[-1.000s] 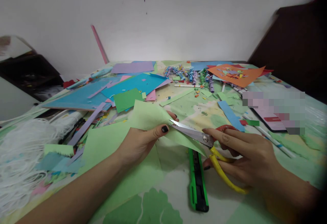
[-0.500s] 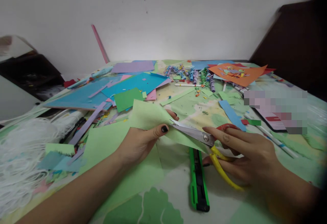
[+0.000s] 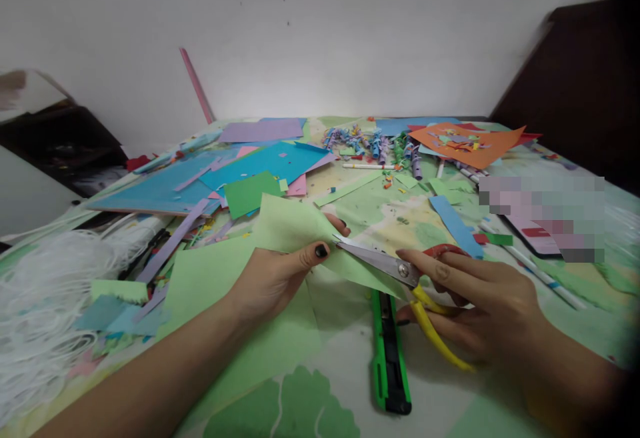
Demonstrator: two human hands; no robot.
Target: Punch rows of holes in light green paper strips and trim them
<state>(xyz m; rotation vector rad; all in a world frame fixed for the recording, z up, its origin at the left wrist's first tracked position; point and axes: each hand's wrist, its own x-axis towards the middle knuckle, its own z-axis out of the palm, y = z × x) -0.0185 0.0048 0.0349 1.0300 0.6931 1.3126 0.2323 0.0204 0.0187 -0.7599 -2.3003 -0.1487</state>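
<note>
My left hand (image 3: 280,278) pinches a sheet of light green paper (image 3: 287,221) between thumb and fingers, just above the table. In my right hand (image 3: 480,298) is a pair of scissors (image 3: 387,262) with yellow and red handles. Their blades lie along the paper, tips close to my left thumb, and look nearly closed. Below the scissors a green and black box cutter (image 3: 390,358) rests on the table. Another light green sheet (image 3: 210,291) lies flat under my left forearm.
White cord (image 3: 45,311) is heaped at the left. Blue, green and purple papers (image 3: 265,161) cover the back left. Curled paper strips (image 3: 380,145) and an orange sheet (image 3: 465,148) with scraps lie at the back. A phone (image 3: 535,231) is at the right.
Almost nothing differs. Both hands, the scissors and the paper hold nearly the same position, with only a tiny shift of the whole view.
</note>
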